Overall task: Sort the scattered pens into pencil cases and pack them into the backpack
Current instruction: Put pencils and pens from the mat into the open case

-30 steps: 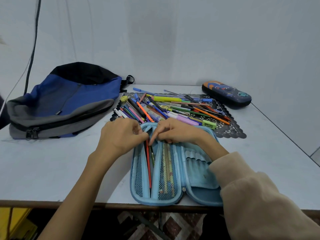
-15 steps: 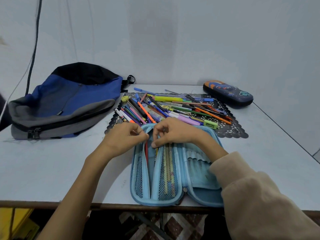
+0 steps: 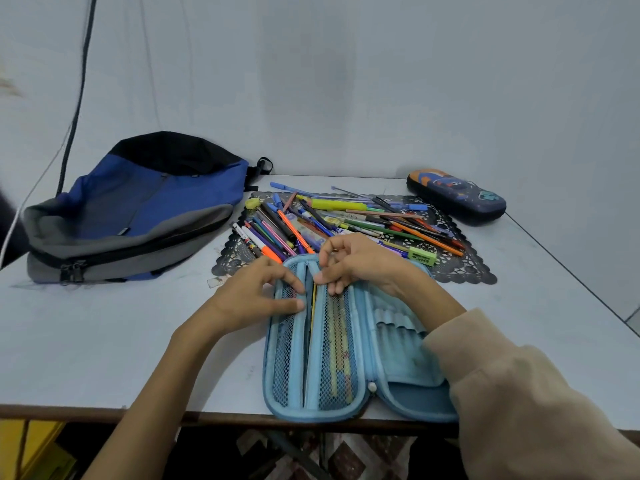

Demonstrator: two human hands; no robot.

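An open light blue pencil case [image 3: 398, 344] lies at the table's front edge, with two mesh pockets side by side. My left hand [image 3: 254, 297] presses and pinches the left mesh pocket's [image 3: 284, 341] rim. My right hand [image 3: 360, 263] pinches the top of the right mesh pocket [image 3: 337, 351], which holds several pens. A thin yellow pencil [image 3: 313, 308] shows in the gap between the pockets. Many loose pens [image 3: 346, 220] lie piled on a black lace mat [image 3: 464, 271] behind the case. The blue, grey and black backpack [image 3: 138, 209] lies at the left, zipped.
A closed dark blue pencil case [image 3: 457, 197] with a cartoon print sits at the back right near the wall. A green eraser [image 3: 421, 255] lies at the pile's right front. A cable [image 3: 81, 88] hangs down the wall at the left. The table's right edge [image 3: 571, 278] runs diagonally.
The red pen that stood in the gap between the pockets is out of sight now. Both hands have drawn the mesh pockets closer together, and only a yellow pencil shows there.
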